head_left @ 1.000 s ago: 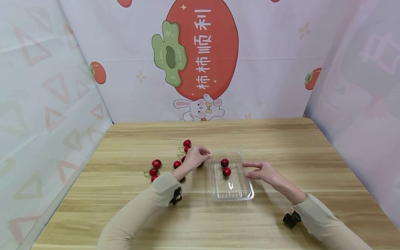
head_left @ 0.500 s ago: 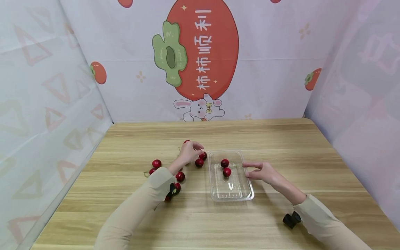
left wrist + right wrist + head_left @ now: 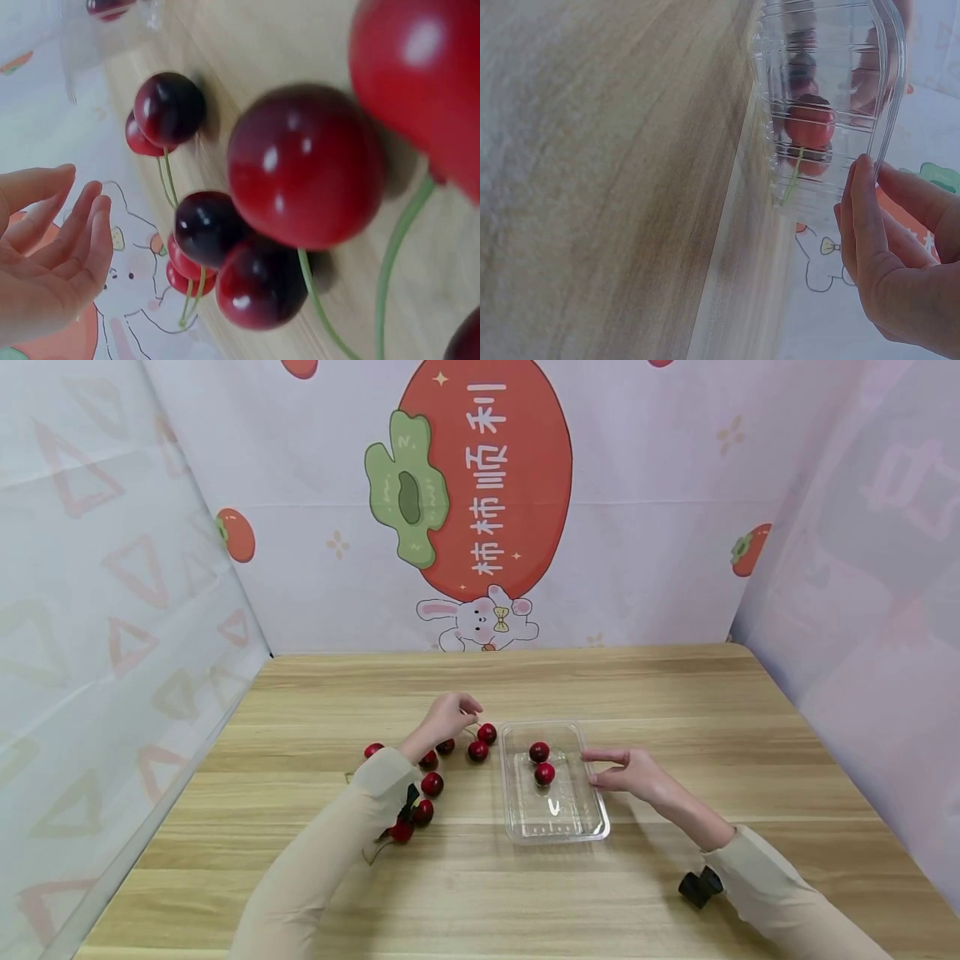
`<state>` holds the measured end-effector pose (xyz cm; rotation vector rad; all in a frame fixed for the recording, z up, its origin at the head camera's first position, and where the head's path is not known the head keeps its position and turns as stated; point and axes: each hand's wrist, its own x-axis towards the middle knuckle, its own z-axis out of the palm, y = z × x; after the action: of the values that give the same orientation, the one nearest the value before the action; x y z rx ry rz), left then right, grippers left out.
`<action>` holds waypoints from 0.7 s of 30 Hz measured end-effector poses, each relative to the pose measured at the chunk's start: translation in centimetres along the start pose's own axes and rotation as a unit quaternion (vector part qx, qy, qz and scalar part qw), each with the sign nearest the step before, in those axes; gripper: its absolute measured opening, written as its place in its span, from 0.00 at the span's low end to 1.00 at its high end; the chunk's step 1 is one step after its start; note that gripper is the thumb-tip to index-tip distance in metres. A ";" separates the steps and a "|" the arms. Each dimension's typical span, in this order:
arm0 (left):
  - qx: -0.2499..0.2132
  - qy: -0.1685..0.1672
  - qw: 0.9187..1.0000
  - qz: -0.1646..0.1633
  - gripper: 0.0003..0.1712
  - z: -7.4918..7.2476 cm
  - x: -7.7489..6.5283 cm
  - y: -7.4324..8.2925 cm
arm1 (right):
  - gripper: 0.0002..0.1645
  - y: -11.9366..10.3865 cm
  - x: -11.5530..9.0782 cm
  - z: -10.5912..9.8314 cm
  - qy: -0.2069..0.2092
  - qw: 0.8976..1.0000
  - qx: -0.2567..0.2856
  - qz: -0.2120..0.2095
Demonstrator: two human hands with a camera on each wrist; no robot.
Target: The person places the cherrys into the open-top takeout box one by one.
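My left hand (image 3: 446, 717) hovers over the cherries left of the clear plastic box (image 3: 525, 837). In the left wrist view its thumb and fingers are apart with nothing between them. Two stemmed cherries (image 3: 478, 752) lie just beyond its fingertips, beside the box's left wall. My right hand (image 3: 639, 775) pinches the box's right rim between thumb and fingers, as the right wrist view shows. Inside the box, near its far end, sit two dark red cherries (image 3: 544, 774). Part of the cherry group is hidden under the left hand and forearm.
More cherries (image 3: 432, 784) are scattered under and beside the left forearm, some with green stems. A wooden table (image 3: 660, 693) carries everything. Printed cloth (image 3: 645, 527) hangs behind it and on both sides.
My left hand has drawn back from the box's left rim, leftward and away from me, uncovering the two cherries beside the box. The right hand and box have stayed put.
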<state>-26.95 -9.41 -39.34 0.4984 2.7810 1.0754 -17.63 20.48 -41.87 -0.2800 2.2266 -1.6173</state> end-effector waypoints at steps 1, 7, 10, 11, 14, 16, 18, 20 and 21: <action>0.004 -0.003 1.000 0.001 0.09 -0.1 0.1 -0.1 | 0.31 0.0 0.0 0.0 0.000 1.000 0.000 0.000; 0.013 -0.030 0.999 -0.006 0.10 -0.3 0.6 -0.6 | 0.30 0.0 0.0 -0.1 -0.001 1.000 0.003 0.000; 0.021 -0.040 0.999 -0.007 0.10 -0.3 0.8 -0.8 | 0.30 0.0 0.0 -0.1 -0.002 1.000 0.004 -0.001; 0.025 -0.043 0.999 -0.007 0.10 -0.3 0.8 -0.9 | 0.30 0.0 0.0 -0.1 -0.002 1.000 0.004 -0.001; 0.036 -0.055 0.998 -0.002 0.11 -0.3 1.0 -1.0 | 0.30 0.0 0.0 0.0 -0.001 1.000 0.004 -0.001; 0.044 -0.064 0.997 0.003 0.12 -0.2 1.1 -1.0 | 0.30 -0.1 0.0 0.0 0.000 1.000 0.003 -0.002; 0.056 -0.070 0.996 0.008 0.12 -0.2 1.2 -1.1 | 0.30 -0.1 0.0 0.0 0.000 1.000 0.006 -0.002; 0.066 -0.076 0.995 0.007 0.12 -0.1 1.3 -1.0 | 0.30 -0.1 0.0 0.0 0.000 1.000 0.007 -0.002; 0.070 -0.077 0.994 0.008 0.12 0.0 1.3 -1.0 | 0.30 -0.2 -0.1 0.0 0.000 1.000 0.006 -0.001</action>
<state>-28.42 -9.70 -39.98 0.5943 2.7317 0.8094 -17.56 20.45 -41.68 -0.2795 2.2167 -1.6316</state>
